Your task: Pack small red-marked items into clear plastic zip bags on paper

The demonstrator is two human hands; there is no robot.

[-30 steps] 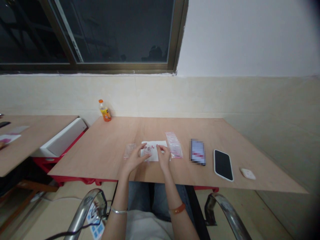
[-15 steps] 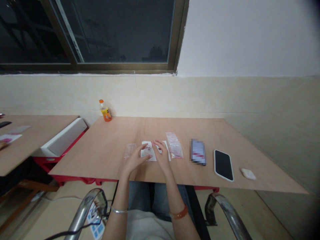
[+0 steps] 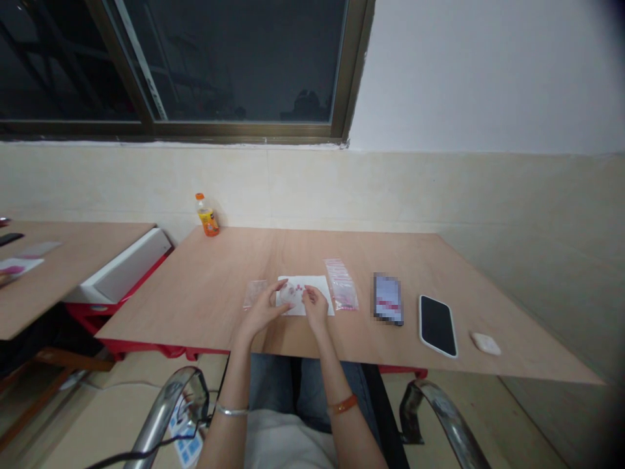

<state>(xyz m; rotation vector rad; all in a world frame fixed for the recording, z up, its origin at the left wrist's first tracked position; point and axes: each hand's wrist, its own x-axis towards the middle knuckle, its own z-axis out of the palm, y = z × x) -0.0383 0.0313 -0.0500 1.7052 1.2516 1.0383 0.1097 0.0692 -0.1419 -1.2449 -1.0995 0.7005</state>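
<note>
Pale wooden tabletop (image 3: 293, 253). White sheet (image 3: 299, 309) near front edge, clock centre. Clear packet (image 3: 253, 293), 9 o'clock; orange-capped bottle (image 3: 209, 221), far, 10 o'clock; overlapping clear bags (image 3: 342, 286) just beside, 3 o'clock; pixelated phone (image 3: 388, 299) beyond; dark-screened device (image 3: 438, 327), then small white case (image 3: 486, 343), toward 4.

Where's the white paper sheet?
In the head view, the sheet lies partly beneath the left hand and right hand, left of the overlapping clear plastic packets.
</note>
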